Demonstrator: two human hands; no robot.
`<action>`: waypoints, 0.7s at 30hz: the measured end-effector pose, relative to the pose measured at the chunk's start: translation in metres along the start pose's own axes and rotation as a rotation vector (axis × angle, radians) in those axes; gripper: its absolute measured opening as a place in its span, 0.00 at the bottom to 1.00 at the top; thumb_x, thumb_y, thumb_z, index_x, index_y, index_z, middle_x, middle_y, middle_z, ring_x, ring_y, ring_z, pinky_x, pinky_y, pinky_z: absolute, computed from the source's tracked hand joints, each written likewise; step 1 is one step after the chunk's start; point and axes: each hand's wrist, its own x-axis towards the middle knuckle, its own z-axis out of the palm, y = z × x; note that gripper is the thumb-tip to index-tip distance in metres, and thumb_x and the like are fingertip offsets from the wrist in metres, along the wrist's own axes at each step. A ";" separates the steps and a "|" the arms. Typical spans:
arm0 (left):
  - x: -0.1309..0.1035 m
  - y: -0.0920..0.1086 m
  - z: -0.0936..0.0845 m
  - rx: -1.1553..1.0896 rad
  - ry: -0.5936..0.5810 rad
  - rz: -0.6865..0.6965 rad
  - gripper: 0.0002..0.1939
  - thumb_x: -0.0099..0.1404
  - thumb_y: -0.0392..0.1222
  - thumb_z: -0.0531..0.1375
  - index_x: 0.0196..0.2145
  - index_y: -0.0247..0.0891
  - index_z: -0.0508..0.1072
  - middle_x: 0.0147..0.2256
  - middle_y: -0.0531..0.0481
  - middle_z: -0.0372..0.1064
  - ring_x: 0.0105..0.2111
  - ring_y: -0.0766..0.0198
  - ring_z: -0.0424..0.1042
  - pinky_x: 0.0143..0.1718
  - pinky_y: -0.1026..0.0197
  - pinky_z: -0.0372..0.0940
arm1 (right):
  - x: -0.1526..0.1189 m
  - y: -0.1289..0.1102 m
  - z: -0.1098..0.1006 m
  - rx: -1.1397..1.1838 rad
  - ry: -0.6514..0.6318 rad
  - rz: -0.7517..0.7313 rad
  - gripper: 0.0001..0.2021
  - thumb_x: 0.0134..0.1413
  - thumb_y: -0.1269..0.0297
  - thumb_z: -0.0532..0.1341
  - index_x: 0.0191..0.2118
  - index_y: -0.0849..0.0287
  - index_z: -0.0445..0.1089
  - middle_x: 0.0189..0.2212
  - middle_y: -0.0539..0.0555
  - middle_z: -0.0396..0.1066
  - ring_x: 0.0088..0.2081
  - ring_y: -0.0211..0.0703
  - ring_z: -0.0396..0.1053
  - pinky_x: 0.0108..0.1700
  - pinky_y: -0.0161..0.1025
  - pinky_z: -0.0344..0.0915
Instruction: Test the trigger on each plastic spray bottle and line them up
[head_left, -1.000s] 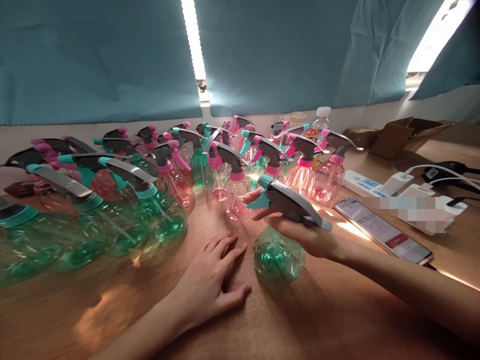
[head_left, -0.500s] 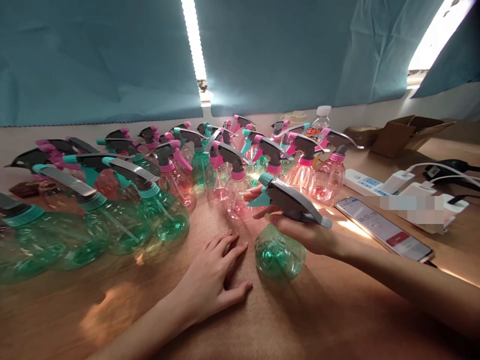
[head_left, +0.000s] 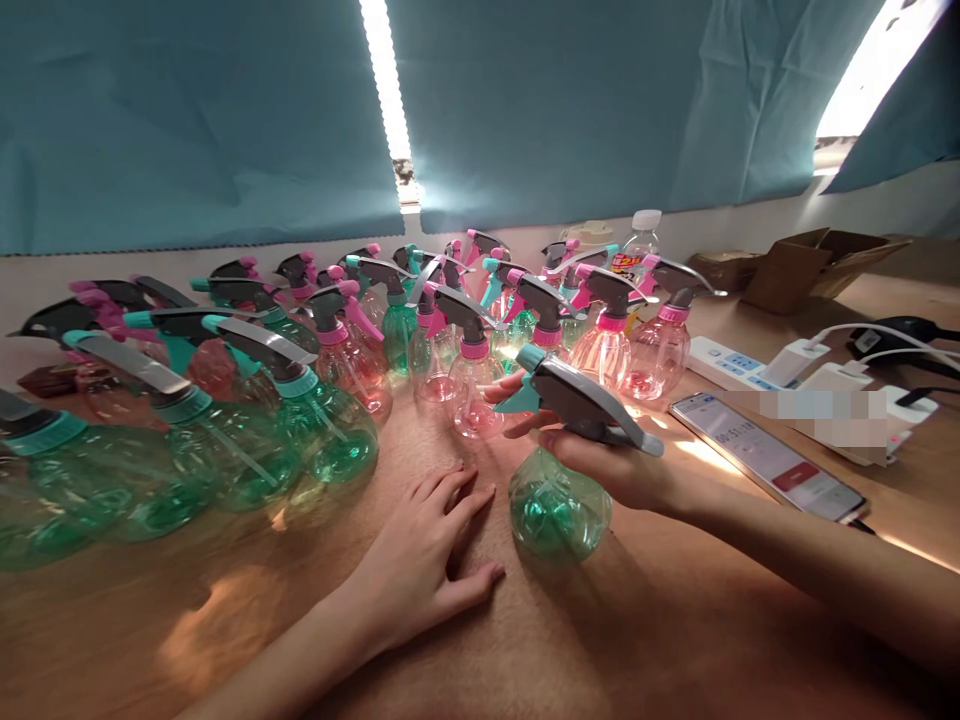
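- Two bare hands show on my head feed, posed just as they were half a second ago; neither the right hand (head_left: 626, 472) nor the left hand (head_left: 420, 565) has shifted in any way I can see.
- The translucent green plastic spray bottle (head_left: 561, 508) also matches the earlier view, in front of the right hand, near the middle of the surface.
- I see the right fingers wrapped around its neck, just under the grey trigger head with its teal nozzle; the left fingers lie loosely spread, palm down, beside it, apart from any bottle.
- Brown and smooth, the surface (head_left: 540, 655) catches orange patches of light; behind it I have blue-green fabric curtains (head_left: 562, 110) with a bright gap between them.
- On the right lie a lit smartphone (head_left: 772, 458), its digits too blurred for me to read surely, and a white power strip (head_left: 724, 363) with plugs in it.
- Translucent green spray bottles (head_left: 334, 435) stand at left, and translucent pink spray bottles (head_left: 478, 405) mostly behind; I make out thin tubes inside some, but cannot tell about liquid.
- Farther back are a clear white-capped plastic bottle (head_left: 641, 243) and a brown cardboard box (head_left: 791, 283), flaps up, its inside hidden from me.
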 end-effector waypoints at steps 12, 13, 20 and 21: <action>0.000 0.000 0.000 -0.001 -0.009 0.001 0.30 0.63 0.53 0.60 0.60 0.39 0.63 0.60 0.37 0.58 0.58 0.42 0.56 0.57 0.39 0.54 | 0.002 -0.005 0.001 0.129 -0.029 -0.049 0.27 0.49 0.75 0.54 0.57 0.50 0.63 0.39 0.51 0.72 0.38 0.42 0.73 0.43 0.42 0.70; 0.000 0.000 0.000 -0.002 -0.009 0.000 0.30 0.63 0.53 0.60 0.60 0.40 0.63 0.60 0.37 0.58 0.58 0.41 0.56 0.56 0.39 0.54 | 0.002 -0.006 0.000 0.121 -0.033 -0.047 0.28 0.48 0.76 0.53 0.57 0.51 0.63 0.39 0.51 0.72 0.38 0.41 0.73 0.42 0.41 0.70; 0.001 0.000 0.000 -0.007 -0.011 -0.008 0.31 0.62 0.53 0.60 0.60 0.41 0.63 0.60 0.39 0.58 0.58 0.42 0.57 0.56 0.40 0.55 | 0.001 -0.005 -0.002 0.014 0.005 0.016 0.26 0.45 0.75 0.54 0.52 0.54 0.67 0.34 0.51 0.72 0.32 0.40 0.70 0.39 0.42 0.68; 0.001 0.000 0.000 -0.005 -0.010 -0.007 0.31 0.62 0.53 0.60 0.60 0.41 0.63 0.59 0.39 0.58 0.58 0.42 0.57 0.56 0.40 0.55 | 0.002 -0.006 -0.001 0.014 0.013 0.017 0.25 0.44 0.74 0.54 0.51 0.54 0.68 0.33 0.50 0.72 0.32 0.40 0.70 0.39 0.42 0.67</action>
